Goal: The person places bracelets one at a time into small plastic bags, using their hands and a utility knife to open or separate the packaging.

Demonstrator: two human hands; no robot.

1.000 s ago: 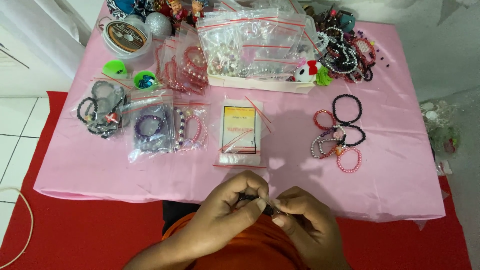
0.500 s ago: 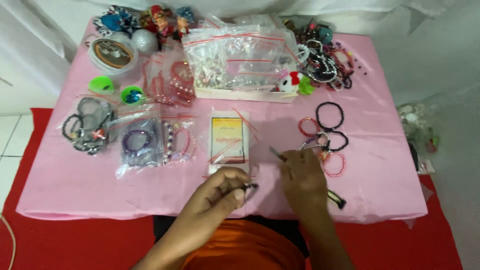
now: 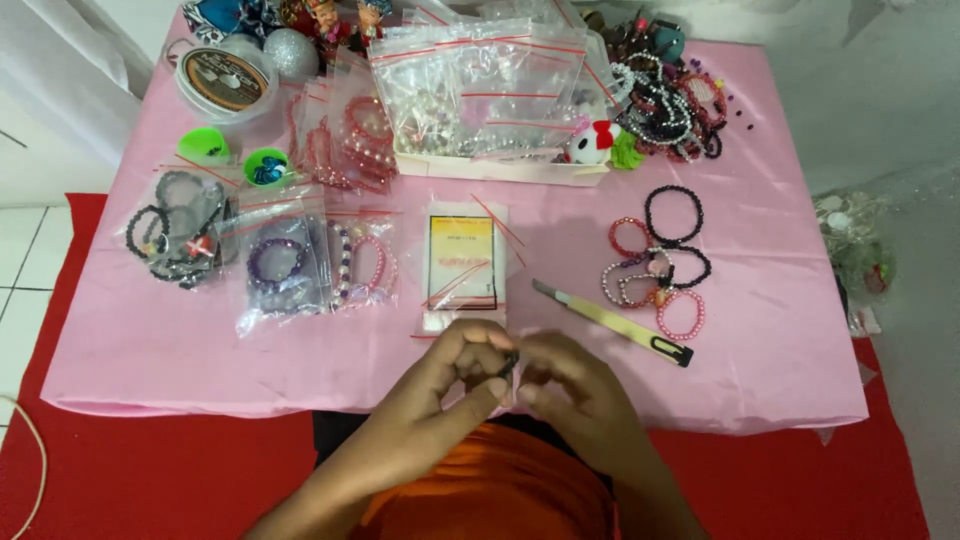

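A small dark beaded piece [image 3: 508,365] sits pinched between both hands at the near edge of the pink table [image 3: 780,340], just in front of the flat packet of clear bags [image 3: 466,262] with its yellow-and-white card. The left hand [image 3: 462,375] closes its thumb and fingertips narrowly on the piece from one side; the right hand [image 3: 565,378] meets it from the other, fingers curled tight on the same piece. Just right of the packet a yellow utility knife [image 3: 612,323] lies at a slant, blade end toward the packet. Beyond the knife, farther right of the packet, loose bracelets [image 3: 660,262] in black, red and pink lie clustered. Left of the packet lie bagged bracelets [image 3: 285,262], and behind it a shallow box of zip bags [image 3: 490,95].
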